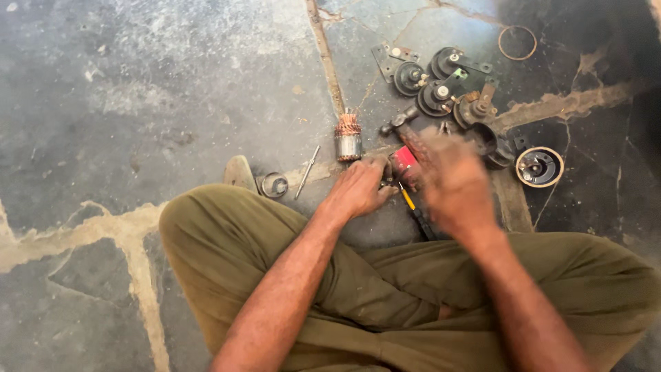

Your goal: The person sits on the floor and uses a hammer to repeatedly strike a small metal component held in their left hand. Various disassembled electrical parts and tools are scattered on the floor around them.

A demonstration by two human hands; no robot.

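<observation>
Beside the left hand (pixel 358 189), hammer (pixel 406 141) points up-left.

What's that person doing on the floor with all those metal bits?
A person sits cross-legged on a cracked stone floor. The right hand, blurred with motion, grips a hammer by its handle. The left hand presses down on a small part beside a red piece; what it is cannot be made out. A copper-wound motor rotor stands upright just beyond, and round dark metal parts lie scattered further off.
</observation>
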